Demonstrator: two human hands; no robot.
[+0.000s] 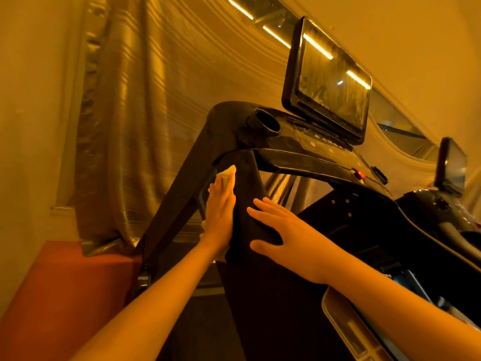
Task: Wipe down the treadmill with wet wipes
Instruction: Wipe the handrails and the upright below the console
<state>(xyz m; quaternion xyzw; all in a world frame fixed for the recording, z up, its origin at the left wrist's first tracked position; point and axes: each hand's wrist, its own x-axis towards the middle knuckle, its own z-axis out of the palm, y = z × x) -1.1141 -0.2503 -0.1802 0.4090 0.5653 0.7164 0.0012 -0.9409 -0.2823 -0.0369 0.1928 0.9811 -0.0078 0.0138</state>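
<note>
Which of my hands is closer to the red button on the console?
Right. The right hand rests flat on the front of the upright, below and left of the red button; the left hand presses the wipe on its outer side, farther off.

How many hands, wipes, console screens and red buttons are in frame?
Hands: 2, left hand, right hand
Wipes: 1, white wet wipe
Screens: 2, large black rectangular screen, smaller black screen far right
Buttons: 1, small red button
Total: 6
</note>
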